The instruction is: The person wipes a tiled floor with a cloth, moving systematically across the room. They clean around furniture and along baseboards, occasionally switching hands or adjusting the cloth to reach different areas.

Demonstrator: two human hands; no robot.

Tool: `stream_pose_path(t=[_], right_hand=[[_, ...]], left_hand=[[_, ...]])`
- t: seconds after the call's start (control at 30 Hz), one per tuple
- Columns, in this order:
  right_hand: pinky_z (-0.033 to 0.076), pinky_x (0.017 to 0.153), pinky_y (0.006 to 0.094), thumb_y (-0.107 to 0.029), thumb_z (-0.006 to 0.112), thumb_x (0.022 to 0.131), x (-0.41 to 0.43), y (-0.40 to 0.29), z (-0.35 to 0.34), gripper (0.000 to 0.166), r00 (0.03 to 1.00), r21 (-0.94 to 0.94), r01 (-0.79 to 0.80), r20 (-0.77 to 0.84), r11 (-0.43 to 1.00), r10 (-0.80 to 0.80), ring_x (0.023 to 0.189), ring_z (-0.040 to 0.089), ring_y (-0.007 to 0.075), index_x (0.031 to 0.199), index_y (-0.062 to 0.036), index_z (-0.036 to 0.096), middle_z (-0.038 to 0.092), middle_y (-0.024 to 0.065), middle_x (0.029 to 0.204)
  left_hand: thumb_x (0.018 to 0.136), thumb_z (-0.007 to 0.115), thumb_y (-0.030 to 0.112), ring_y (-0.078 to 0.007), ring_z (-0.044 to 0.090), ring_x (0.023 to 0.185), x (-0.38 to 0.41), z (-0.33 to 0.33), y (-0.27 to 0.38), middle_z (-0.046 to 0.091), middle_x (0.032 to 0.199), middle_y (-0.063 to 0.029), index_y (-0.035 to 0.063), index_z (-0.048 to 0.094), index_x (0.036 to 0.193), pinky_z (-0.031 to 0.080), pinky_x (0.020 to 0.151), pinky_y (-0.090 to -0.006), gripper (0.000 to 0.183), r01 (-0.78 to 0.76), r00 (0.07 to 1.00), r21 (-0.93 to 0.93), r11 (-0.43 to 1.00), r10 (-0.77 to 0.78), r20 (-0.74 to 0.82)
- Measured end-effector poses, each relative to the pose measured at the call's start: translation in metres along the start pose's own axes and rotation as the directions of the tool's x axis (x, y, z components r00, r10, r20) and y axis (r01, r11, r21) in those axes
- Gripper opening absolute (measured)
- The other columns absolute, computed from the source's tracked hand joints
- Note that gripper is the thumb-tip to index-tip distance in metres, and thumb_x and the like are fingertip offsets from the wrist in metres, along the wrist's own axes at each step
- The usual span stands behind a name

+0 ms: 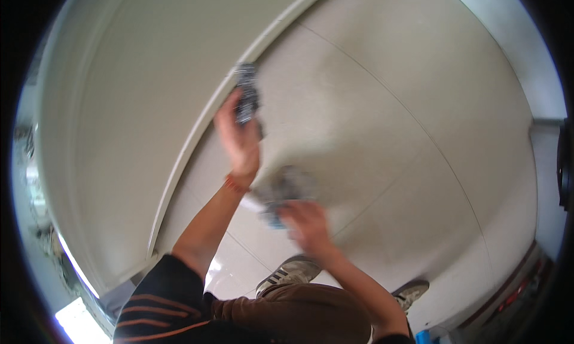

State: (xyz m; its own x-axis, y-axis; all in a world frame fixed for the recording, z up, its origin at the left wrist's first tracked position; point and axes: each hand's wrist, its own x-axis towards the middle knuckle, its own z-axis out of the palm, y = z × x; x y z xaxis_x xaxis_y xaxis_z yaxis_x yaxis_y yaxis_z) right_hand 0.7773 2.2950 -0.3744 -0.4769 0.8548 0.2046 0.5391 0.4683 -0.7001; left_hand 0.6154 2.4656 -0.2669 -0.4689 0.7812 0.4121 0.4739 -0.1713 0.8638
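Note:
My left hand point(240, 133), with a red bracelet at the wrist, is reached forward beside the edge of a pale panel or tabletop point(193, 137). It holds a dark grey, shiny crinkled bundle point(246, 92), whose kind I cannot tell. My right hand point(307, 223) is nearer my body, low over the tiled floor, and blurred by motion. Its fingers are on a blurred grey and light-blue item point(274, 214). A blurred, greyish, see-through round shape point(293, 182) lies just beyond those fingers; what it is stays unclear.
Large pale tiles make up the floor point(403, 164). My shoes point(289, 272) stand below my hands. A pale wall point(547, 173) with a black object point(565, 164) is at the right. Something blue point(423, 337) sits at the bottom edge, and blurred clutter lies at the far left.

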Motion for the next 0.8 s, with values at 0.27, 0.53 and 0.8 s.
stream_pose_path(t=[0.27, 0.53, 0.8], right_hand=[[0.037, 0.092, 0.0431, -0.022, 0.057, 0.08, 0.067, 0.034, 0.027, 0.033, 0.929, -0.177, 0.361, 0.148, 0.916, -0.338, 0.12, 0.043, 0.0251, 0.113, -0.0175, 0.058, 0.052, 0.0007, 0.121], [0.038, 0.091, 0.0454, -0.024, 0.068, 0.069, 0.068, 0.218, -0.226, 0.05, 0.718, -0.469, -0.647, -0.64, 0.601, 0.273, 0.109, 0.051, 0.0294, 0.117, -0.0148, 0.056, 0.054, 0.0055, 0.121], [0.042, 0.088, 0.0418, -0.031, 0.064, 0.078, -0.196, 0.347, -0.511, 0.044, -0.123, 0.171, -0.985, -0.746, 0.009, 0.655, 0.105, 0.055, 0.0331, 0.112, -0.0039, 0.056, 0.057, 0.0166, 0.117]], left_hand=[[0.092, 0.044, 0.002, -0.0172, 0.043, 0.115, -0.106, -0.001, 0.066, 0.044, 0.13, -0.0087, 0.001, 0.04, 0.132, 0.033, 0.098, -0.0299, 0.04, 0.261, 0.965, 0.022, 0.965, -0.26, -0.026], [0.093, 0.044, 0.008, -0.0179, 0.043, 0.117, -0.053, 0.015, 0.096, 0.045, 0.131, -0.0085, 0.0024, 0.041, 0.132, 0.032, 0.1, -0.0307, 0.04, 0.331, 0.942, 0.035, 0.943, -0.333, 0.036], [0.093, 0.045, 0.009, -0.0168, 0.042, 0.117, -0.056, 0.037, 0.132, 0.045, 0.13, -0.0081, 0.0016, 0.042, 0.131, 0.031, 0.1, -0.0298, 0.039, 0.377, 0.904, -0.007, 0.926, -0.367, 0.22]])
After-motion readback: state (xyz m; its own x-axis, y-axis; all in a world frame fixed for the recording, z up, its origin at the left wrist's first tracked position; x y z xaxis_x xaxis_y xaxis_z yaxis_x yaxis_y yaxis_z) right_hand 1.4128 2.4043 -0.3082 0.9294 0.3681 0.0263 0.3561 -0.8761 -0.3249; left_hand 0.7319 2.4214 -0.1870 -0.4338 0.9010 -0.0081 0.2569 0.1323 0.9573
